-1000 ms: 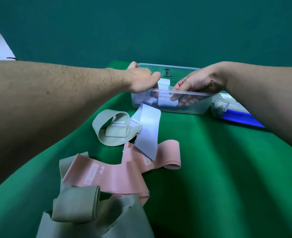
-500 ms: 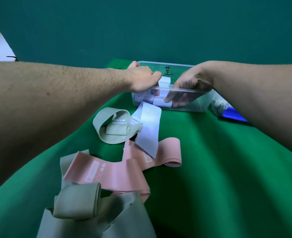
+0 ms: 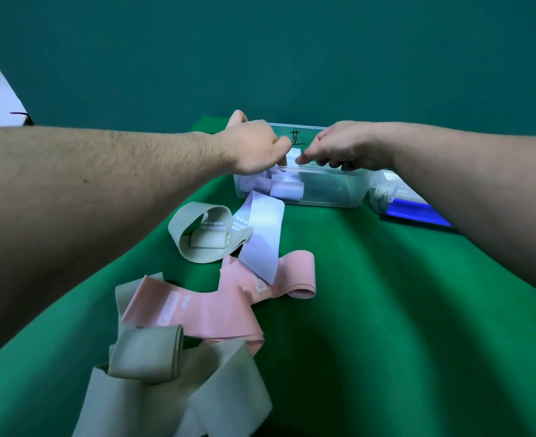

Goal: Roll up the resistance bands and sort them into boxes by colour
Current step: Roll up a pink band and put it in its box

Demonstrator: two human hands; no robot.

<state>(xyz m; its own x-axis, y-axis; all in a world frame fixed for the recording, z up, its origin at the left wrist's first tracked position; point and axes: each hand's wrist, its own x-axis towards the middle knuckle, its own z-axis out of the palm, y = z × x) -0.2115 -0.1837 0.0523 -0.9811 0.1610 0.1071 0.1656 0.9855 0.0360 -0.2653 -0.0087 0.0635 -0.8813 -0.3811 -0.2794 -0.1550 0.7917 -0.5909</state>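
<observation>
A clear box (image 3: pixel 332 197) is seen at the far edge of the green cloth (image 3: pixel 386 310), with rolled lilac bands (image 3: pixel 284 188) inside. Above its near rim, the left hand (image 3: pixel 255 146) and right hand (image 3: pixel 339 146) are held with curled fingers around a pale roll (image 3: pixel 292 155). A loose lilac band (image 3: pixel 262 234), sage bands (image 3: pixel 202 234) and pink bands (image 3: pixel 203 313) are spread nearer on the cloth.

Teal backdrop wall (image 3: pixel 260 52) behind a green-draped table (image 3: pixel 386 310).
</observation>
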